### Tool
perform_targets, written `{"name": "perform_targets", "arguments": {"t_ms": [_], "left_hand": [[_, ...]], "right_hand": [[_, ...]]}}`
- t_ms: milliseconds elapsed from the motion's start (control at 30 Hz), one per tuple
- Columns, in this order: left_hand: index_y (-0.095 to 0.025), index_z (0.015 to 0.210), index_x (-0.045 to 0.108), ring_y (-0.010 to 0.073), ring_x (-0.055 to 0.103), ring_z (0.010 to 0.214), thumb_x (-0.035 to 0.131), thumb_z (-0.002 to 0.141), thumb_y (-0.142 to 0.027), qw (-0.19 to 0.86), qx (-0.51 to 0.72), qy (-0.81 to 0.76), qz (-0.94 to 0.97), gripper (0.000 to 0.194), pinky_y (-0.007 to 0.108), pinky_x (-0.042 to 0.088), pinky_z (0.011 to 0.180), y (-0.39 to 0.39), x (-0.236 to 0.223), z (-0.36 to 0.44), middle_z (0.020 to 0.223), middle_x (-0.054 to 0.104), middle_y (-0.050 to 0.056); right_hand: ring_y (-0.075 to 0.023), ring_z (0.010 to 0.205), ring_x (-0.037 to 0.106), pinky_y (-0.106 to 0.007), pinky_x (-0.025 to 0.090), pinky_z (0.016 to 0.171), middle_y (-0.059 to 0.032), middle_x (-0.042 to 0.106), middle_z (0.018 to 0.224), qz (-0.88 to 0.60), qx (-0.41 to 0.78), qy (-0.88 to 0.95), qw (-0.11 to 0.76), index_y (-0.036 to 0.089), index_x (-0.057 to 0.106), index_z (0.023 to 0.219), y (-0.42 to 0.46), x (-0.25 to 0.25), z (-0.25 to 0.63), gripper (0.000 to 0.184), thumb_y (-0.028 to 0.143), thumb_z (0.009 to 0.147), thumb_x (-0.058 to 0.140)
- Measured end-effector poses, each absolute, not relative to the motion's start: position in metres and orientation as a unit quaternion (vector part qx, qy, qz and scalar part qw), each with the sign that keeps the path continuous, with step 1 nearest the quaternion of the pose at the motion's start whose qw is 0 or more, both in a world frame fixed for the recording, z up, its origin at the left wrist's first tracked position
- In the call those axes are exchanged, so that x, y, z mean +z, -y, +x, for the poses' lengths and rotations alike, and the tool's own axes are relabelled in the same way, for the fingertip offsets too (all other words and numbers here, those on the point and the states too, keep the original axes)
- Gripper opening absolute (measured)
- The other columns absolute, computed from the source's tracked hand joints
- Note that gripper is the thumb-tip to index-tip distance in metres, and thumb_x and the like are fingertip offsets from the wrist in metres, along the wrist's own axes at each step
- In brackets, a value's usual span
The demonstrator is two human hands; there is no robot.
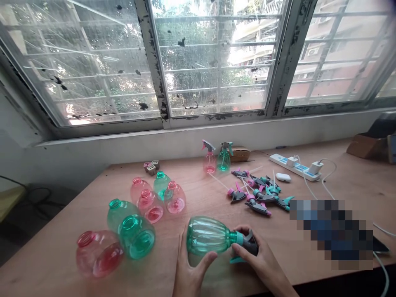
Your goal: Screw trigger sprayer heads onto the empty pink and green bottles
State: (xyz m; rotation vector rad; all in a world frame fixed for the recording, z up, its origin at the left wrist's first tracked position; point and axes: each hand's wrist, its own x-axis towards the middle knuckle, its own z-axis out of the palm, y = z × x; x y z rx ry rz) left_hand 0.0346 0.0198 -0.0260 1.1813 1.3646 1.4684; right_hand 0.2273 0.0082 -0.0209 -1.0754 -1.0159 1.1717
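Note:
A clear green spray bottle lies on its side in the air just above the table, its neck pointing right. My left hand is wrapped round the base end of it, thumb along the near side. At the neck, my right hand grips the grey and teal spray head, which sits against the bottle's mouth. Whether its collar is threaded on, I cannot tell. To the left stand several open bottles without heads, some pink and some green. Several loose spray heads with tubes lie in a pile behind my right hand.
At the back by the wall stand a pink spray bottle and a green spray bottle, both with heads. A white power strip, a white earbud case and cables lie on the right. Small boxes sit at the back left.

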Motion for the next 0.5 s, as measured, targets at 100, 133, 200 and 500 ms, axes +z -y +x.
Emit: {"name": "perform_targets", "arguments": {"t_ms": [100,133,200,500], "left_hand": [[-0.023,0.135,0.057,0.0368,0.048,0.137,0.09,0.061,-0.041,0.404,0.576,-0.531,0.472,0.083,0.05,0.03,0.119,-0.0177,-0.0253,0.0338,0.138,0.061,0.012],[-0.024,0.137,0.056,0.0362,0.048,0.137,0.089,0.062,-0.04,0.411,0.574,-0.526,0.474,0.084,0.051,0.029,0.119,-0.0175,-0.0241,0.0338,0.139,0.061,0.012],[-0.026,0.14,0.052,0.0341,0.044,0.141,0.088,0.065,-0.038,0.415,0.572,-0.521,0.479,0.084,0.049,0.026,0.121,-0.0176,-0.0219,0.0337,0.144,0.057,0.01],[-0.022,0.14,0.046,0.0337,0.048,0.138,0.082,0.067,-0.047,0.404,0.546,-0.542,0.494,0.085,0.047,0.032,0.119,-0.0194,-0.0249,0.0368,0.14,0.06,0.012]], "right_hand": [[-0.0215,0.064,0.07,-0.033,0.058,0.063,-0.001,0.073,0.081,-0.469,0.501,0.436,0.582,0.021,0.071,0.104,-0.0051,-0.0262,0.228,0.039,0.043,0.074,0.082],[-0.0219,0.064,0.07,-0.033,0.058,0.063,-0.0009,0.073,0.079,-0.471,0.503,0.439,0.577,0.02,0.072,0.103,-0.0046,-0.0272,0.2284,0.037,0.043,0.075,0.081],[-0.0226,0.065,0.07,-0.033,0.058,0.063,-0.001,0.072,0.076,-0.475,0.5,0.453,0.565,0.019,0.073,0.1,-0.0044,-0.0275,0.2293,0.034,0.043,0.077,0.079],[-0.0273,0.084,0.069,-0.037,0.058,0.075,-0.0055,0.073,0.089,-0.491,0.498,0.499,0.512,0.018,0.071,0.102,-0.0056,-0.0227,0.2353,0.032,0.043,0.082,0.075]]}}
